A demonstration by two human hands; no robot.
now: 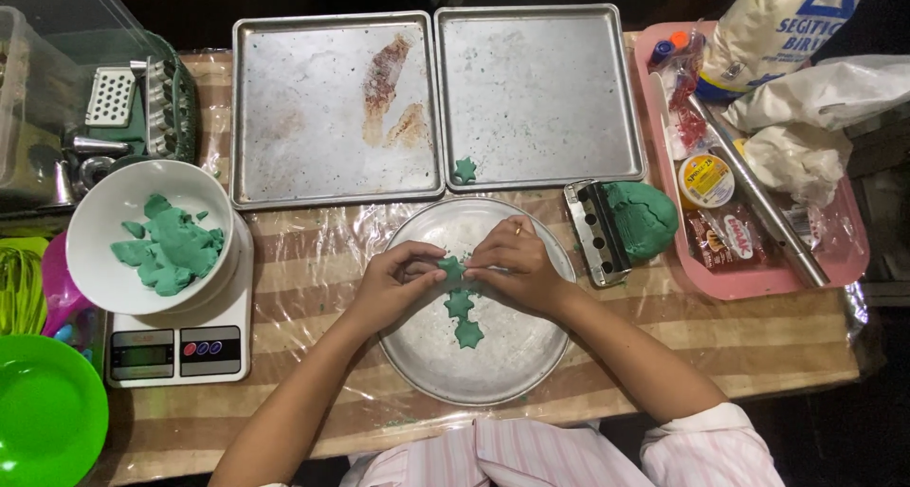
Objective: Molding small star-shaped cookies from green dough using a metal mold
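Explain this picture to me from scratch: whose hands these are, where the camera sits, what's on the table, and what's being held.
There is one picture, taken from a camera worn on the person's head, looking straight down. No machine: just a person's bare left hand and right hand. Together they pinch a green dough star over a round metal plate, where two more dough stars lie. Behind are two square baking trays, one holding a single star. To the left, a white bowl of green dough sits on a kitchen scale; to the right, a dough lump and a pink tray.
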